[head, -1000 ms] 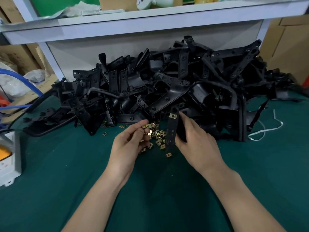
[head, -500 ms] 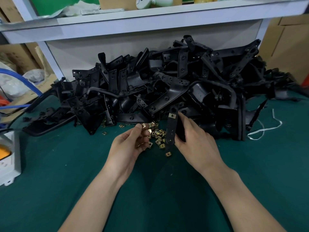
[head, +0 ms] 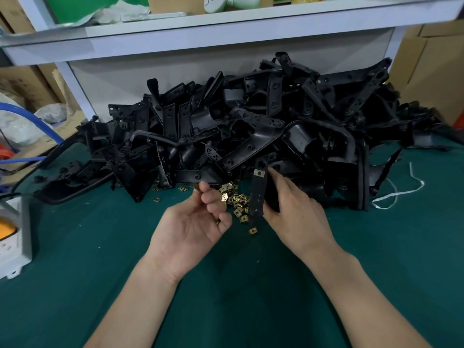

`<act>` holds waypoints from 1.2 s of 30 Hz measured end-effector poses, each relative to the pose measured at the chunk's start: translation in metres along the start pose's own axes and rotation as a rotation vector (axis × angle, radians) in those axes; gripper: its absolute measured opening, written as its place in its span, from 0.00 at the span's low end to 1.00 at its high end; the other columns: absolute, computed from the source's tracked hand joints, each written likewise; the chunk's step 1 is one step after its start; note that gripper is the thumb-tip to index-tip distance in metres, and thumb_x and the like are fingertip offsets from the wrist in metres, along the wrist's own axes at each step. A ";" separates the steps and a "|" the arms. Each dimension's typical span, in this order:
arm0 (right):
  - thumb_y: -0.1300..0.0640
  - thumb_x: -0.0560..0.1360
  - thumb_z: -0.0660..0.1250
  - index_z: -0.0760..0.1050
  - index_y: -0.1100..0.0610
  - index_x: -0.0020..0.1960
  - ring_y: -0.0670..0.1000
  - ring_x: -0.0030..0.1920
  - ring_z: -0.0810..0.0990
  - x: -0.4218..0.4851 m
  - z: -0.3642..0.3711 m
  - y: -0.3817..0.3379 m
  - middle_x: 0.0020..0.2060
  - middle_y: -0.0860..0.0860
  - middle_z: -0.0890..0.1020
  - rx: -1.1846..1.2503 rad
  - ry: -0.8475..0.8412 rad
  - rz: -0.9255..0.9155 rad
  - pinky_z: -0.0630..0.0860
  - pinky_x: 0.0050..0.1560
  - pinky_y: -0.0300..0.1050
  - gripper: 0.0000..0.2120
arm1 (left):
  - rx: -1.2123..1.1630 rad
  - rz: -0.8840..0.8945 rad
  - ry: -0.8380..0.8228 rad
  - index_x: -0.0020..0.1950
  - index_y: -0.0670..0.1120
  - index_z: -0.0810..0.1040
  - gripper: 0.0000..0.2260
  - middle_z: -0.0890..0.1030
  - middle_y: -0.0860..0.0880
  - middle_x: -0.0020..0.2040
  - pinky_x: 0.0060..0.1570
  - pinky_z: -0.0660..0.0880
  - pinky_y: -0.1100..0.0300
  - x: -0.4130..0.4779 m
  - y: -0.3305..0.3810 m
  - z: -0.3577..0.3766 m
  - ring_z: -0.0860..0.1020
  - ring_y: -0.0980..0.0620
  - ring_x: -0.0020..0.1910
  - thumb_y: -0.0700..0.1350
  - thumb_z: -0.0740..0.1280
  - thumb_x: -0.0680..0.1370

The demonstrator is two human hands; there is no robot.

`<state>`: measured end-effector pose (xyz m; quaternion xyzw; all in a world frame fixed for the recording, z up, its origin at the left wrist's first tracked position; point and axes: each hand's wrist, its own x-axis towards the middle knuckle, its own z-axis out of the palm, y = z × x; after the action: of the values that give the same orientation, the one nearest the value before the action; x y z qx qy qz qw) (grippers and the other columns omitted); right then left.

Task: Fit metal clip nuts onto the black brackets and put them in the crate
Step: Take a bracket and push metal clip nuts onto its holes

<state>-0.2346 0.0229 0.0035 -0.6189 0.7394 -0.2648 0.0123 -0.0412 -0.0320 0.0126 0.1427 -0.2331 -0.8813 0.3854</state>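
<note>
The bracket (head: 257, 197), one nut (head: 259, 173) fitted at its top, stood just right of the nut pile (head: 237, 200), gripped by the right hand (head: 293, 209). The left hand (head: 193, 224) had lifted off the pile, fingers curled, apparently pinching the next nut (head: 224, 197) for fitting.

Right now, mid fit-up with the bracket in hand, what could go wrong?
The bracket is held upright by the right hand alone; pushing a nut on may twist it loose. The loose clip nuts lie beside the left hand; a knock could scatter them, like the stray nut.
</note>
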 end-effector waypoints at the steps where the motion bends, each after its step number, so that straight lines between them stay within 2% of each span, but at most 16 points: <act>1: 0.40 0.81 0.61 0.56 0.47 0.80 0.57 0.56 0.82 0.000 0.000 0.000 0.66 0.46 0.76 -0.003 -0.004 0.000 0.79 0.48 0.54 0.31 | -0.039 -0.006 -0.033 0.44 0.49 0.82 0.14 0.74 0.54 0.38 0.42 0.76 0.59 -0.001 0.000 0.000 0.74 0.56 0.35 0.43 0.58 0.82; 5: 0.41 0.81 0.61 0.56 0.47 0.79 0.57 0.56 0.82 0.000 0.001 0.000 0.66 0.46 0.76 -0.004 0.001 0.000 0.79 0.48 0.55 0.31 | -0.086 -0.020 -0.076 0.44 0.49 0.82 0.16 0.74 0.54 0.38 0.44 0.76 0.58 -0.003 0.000 0.001 0.74 0.55 0.35 0.42 0.56 0.82; 8: 0.40 0.80 0.61 0.56 0.47 0.79 0.57 0.56 0.82 0.000 0.002 0.000 0.66 0.46 0.76 -0.005 0.006 0.002 0.79 0.49 0.55 0.31 | -0.025 0.004 -0.068 0.46 0.50 0.83 0.14 0.75 0.55 0.39 0.43 0.76 0.59 -0.001 0.001 0.000 0.73 0.57 0.35 0.44 0.59 0.82; 10: 0.40 0.80 0.60 0.57 0.48 0.79 0.57 0.56 0.82 0.000 0.002 0.000 0.66 0.47 0.76 -0.004 0.013 0.000 0.79 0.48 0.55 0.31 | 0.078 0.032 -0.020 0.47 0.50 0.84 0.12 0.76 0.56 0.40 0.42 0.76 0.61 0.001 0.001 0.000 0.74 0.58 0.35 0.47 0.61 0.83; 13: 0.41 0.80 0.61 0.57 0.47 0.80 0.57 0.56 0.82 0.000 0.003 0.002 0.66 0.46 0.76 -0.003 0.026 0.005 0.77 0.46 0.53 0.31 | 0.385 0.107 0.124 0.47 0.49 0.84 0.10 0.78 0.53 0.41 0.40 0.78 0.61 0.003 -0.002 0.002 0.75 0.57 0.35 0.52 0.66 0.81; 15: 0.41 0.80 0.61 0.55 0.47 0.80 0.56 0.55 0.82 0.001 0.004 0.003 0.65 0.46 0.76 -0.013 0.038 0.009 0.76 0.44 0.51 0.32 | 0.557 0.158 0.206 0.45 0.47 0.82 0.10 0.79 0.50 0.41 0.40 0.79 0.60 0.004 -0.007 0.004 0.76 0.55 0.36 0.52 0.69 0.78; 17: 0.41 0.80 0.60 0.54 0.47 0.81 0.55 0.53 0.82 0.001 0.003 0.004 0.63 0.46 0.76 -0.018 0.048 0.012 0.75 0.42 0.50 0.32 | 0.631 0.174 0.231 0.41 0.47 0.83 0.10 0.81 0.48 0.41 0.39 0.79 0.60 0.004 -0.012 0.007 0.78 0.54 0.36 0.53 0.70 0.75; 20: 0.41 0.80 0.59 0.52 0.47 0.81 0.55 0.49 0.82 0.001 0.004 0.004 0.60 0.47 0.76 -0.037 0.041 0.014 0.74 0.39 0.48 0.34 | 0.664 0.179 0.228 0.39 0.48 0.85 0.11 0.84 0.46 0.42 0.37 0.79 0.60 0.002 -0.018 0.012 0.81 0.53 0.37 0.53 0.70 0.74; 23: 0.41 0.80 0.60 0.51 0.47 0.82 0.55 0.47 0.82 0.001 0.005 0.004 0.58 0.47 0.75 -0.048 0.034 0.021 0.70 0.37 0.47 0.34 | 0.679 0.188 0.232 0.43 0.44 0.85 0.13 0.83 0.45 0.43 0.37 0.79 0.60 0.002 -0.023 0.013 0.80 0.52 0.38 0.54 0.71 0.73; 27: 0.40 0.80 0.59 0.49 0.46 0.82 0.55 0.46 0.82 0.002 0.006 0.003 0.58 0.47 0.75 -0.081 0.025 0.016 0.67 0.36 0.46 0.35 | 0.701 0.198 0.229 0.41 0.48 0.85 0.11 0.82 0.47 0.42 0.37 0.78 0.60 0.002 -0.027 0.015 0.79 0.53 0.37 0.55 0.71 0.73; 36: 0.41 0.81 0.60 0.48 0.45 0.82 0.55 0.47 0.82 0.002 0.005 0.003 0.60 0.46 0.74 -0.088 0.014 0.005 0.73 0.38 0.47 0.35 | 0.748 0.231 0.250 0.38 0.50 0.84 0.12 0.81 0.49 0.39 0.37 0.76 0.61 0.003 -0.030 0.015 0.77 0.55 0.35 0.55 0.68 0.76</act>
<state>-0.2359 0.0194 -0.0016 -0.6151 0.7520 -0.2361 -0.0196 -0.0682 -0.0123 0.0102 0.3517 -0.5033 -0.6627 0.4287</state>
